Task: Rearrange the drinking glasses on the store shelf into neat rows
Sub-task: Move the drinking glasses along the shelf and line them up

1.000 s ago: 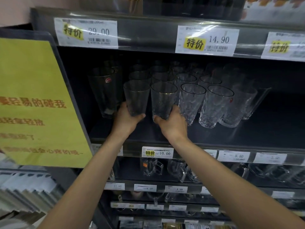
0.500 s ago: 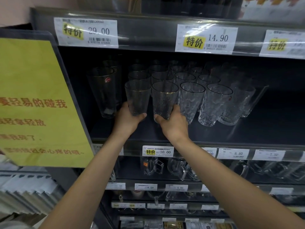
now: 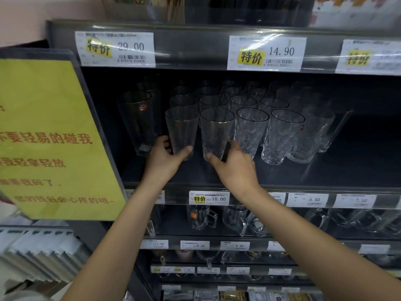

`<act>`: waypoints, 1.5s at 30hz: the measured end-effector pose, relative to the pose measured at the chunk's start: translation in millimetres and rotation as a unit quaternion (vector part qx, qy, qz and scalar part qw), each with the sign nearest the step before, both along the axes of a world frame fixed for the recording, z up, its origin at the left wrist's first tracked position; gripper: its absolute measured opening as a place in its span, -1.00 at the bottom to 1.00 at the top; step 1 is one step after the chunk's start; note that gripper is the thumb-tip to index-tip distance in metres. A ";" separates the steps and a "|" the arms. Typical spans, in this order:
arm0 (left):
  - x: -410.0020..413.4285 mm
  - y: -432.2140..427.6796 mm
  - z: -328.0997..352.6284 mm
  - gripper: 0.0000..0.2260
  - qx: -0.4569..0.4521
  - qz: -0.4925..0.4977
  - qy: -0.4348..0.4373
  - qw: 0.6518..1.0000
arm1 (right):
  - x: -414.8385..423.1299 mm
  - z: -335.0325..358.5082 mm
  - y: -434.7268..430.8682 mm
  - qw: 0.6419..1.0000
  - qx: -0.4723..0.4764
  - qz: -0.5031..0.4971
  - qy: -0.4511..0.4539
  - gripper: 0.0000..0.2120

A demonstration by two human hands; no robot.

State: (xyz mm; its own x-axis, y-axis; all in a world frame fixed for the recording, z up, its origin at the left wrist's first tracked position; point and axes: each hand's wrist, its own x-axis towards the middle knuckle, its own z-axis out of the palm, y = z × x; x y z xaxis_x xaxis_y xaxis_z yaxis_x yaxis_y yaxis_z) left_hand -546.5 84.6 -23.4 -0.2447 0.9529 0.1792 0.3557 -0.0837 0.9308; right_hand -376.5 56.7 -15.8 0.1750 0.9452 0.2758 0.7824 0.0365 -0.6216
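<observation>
Several clear textured drinking glasses stand in rows on the dark shelf. My left hand grips the base of the front-left gold-rimmed glass. Beside it, my right hand grips the base of the second gold-rimmed glass. To their right stand a dark-rimmed glass and another one. More glasses line up behind them, dim in the shelf's depth.
A tall plain glass with a red sticker stands at the far left. A yellow warning sign hangs close on the left. Price tags line the shelf edge. Glass mugs fill the shelf below.
Both hands stay on the same two front glasses. The two glasses sit slightly closer together and nearer the row than a second ago.
</observation>
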 end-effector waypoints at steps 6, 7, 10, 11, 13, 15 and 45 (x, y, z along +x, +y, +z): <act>-20.2 -25.9 7.1 -0.72 0.045 0.091 -0.007 0.995 | 57.1 17.8 -42.2 0.997 0.070 0.020 0.021 -0.66; -21.9 -29.5 8.1 -0.75 0.052 0.101 -0.007 0.994 | 74.0 20.2 -44.8 0.995 0.085 0.000 0.048 -0.71; -13.5 -39.5 12.2 -0.79 0.049 0.083 0.005 0.995 | 131.9 25.3 -45.8 0.982 0.123 -0.069 0.125 -0.79; -4.8 -43.4 15.4 -0.80 0.048 0.065 0.008 0.997 | 151.7 25.5 -44.7 0.978 0.131 -0.092 0.136 -0.78; 18.6 -49.5 22.3 -0.83 0.055 0.030 0.007 0.998 | 190.0 24.0 -40.9 0.969 0.143 -0.133 0.151 -0.74; 49.2 -53.7 29.1 -0.85 0.066 -0.002 0.011 0.998 | 222.5 23.1 -37.3 0.963 0.144 -0.158 0.161 -0.73; 352.9 -23.0 3.4 -0.27 -0.007 0.092 0.279 0.956 | 340.1 -14.1 69.7 0.968 -0.045 0.069 0.236 -0.23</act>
